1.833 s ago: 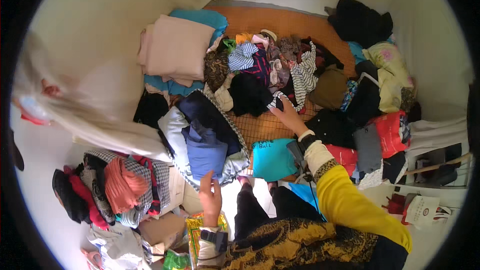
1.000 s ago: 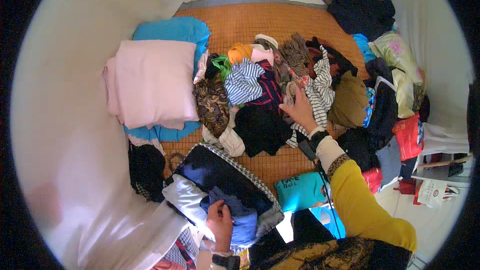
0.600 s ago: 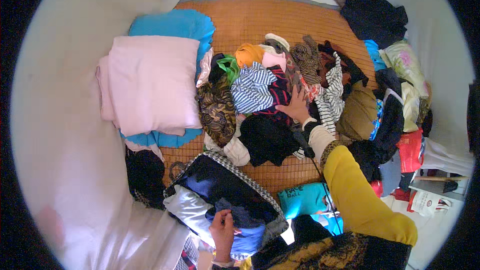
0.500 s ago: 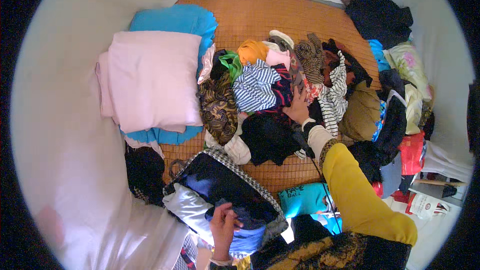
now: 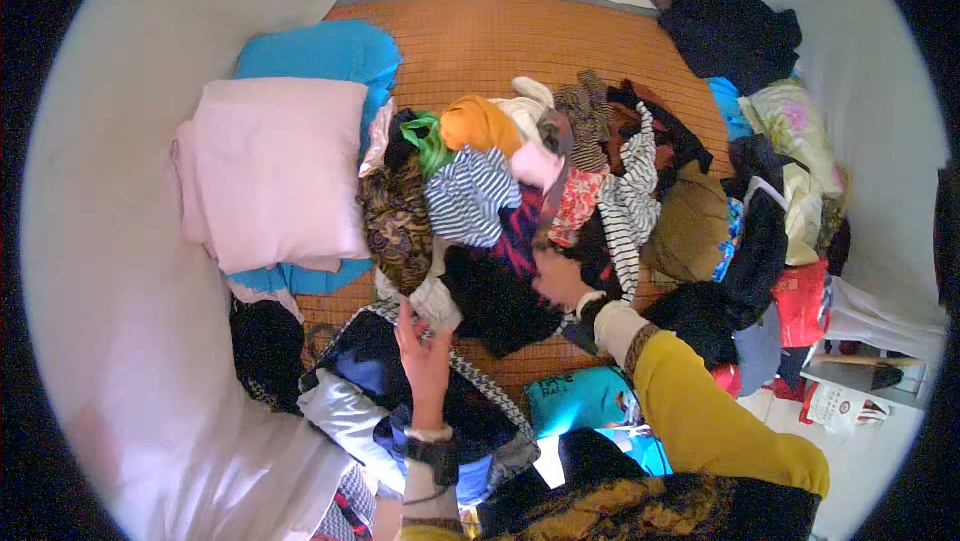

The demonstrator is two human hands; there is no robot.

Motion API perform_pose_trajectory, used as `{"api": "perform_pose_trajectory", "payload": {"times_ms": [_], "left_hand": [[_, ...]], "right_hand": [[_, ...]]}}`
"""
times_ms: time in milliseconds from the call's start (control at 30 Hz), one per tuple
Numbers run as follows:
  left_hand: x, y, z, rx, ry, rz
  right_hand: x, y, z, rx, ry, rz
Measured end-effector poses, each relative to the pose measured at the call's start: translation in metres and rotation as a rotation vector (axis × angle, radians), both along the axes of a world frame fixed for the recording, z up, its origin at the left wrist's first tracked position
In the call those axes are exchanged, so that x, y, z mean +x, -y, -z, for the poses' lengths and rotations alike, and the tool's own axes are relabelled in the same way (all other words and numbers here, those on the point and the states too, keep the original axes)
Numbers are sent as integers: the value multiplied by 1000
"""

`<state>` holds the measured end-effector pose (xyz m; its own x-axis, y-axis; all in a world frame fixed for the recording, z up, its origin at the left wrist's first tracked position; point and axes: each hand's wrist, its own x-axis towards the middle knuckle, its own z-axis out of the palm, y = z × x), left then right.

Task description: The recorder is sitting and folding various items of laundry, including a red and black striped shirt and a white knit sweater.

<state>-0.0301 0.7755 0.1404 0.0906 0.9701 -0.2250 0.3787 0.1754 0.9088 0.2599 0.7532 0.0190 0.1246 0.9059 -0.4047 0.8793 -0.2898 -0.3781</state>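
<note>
My right hand (image 5: 562,281), a little smeared by motion, is in the middle of a clothes heap. Its fingers are closed at the lower end of a grey-brown patterned garment (image 5: 556,136). Beside it lie a black garment (image 5: 500,296), a red floral cloth (image 5: 577,206) and a black-and-white striped garment (image 5: 630,211). My left hand (image 5: 425,356) holds nothing, its fingers stretched up over an unzipped bag with a houndstooth edge (image 5: 490,381). Just beyond its fingertips is a white cloth (image 5: 433,303). A blue-white striped garment (image 5: 470,196) and an orange cloth (image 5: 480,126) lie farther up the heap.
A folded pink blanket (image 5: 280,176) rests on blue bedding (image 5: 320,51) at the left. The heap is spread on an orange-brown mat (image 5: 480,41). More clothes, including a brown bundle (image 5: 690,226), line the right. A teal package (image 5: 575,401) sits near me.
My left hand has risen from inside the bag's area toward the heap. My right hand has drawn nearer, and the patterned garment has shifted with it, baring more of the red floral cloth.
</note>
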Motion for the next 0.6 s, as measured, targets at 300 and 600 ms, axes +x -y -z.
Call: {"api": "perform_pose_trajectory", "payload": {"times_ms": [300, 600], "left_hand": [[20, -45, 51, 162, -349, -17], [-5, 9, 50, -97, 109, 121]], "right_hand": [[53, 55, -59, -164, -304, -157], [185, -48, -21, 149, 167, 578]]}}
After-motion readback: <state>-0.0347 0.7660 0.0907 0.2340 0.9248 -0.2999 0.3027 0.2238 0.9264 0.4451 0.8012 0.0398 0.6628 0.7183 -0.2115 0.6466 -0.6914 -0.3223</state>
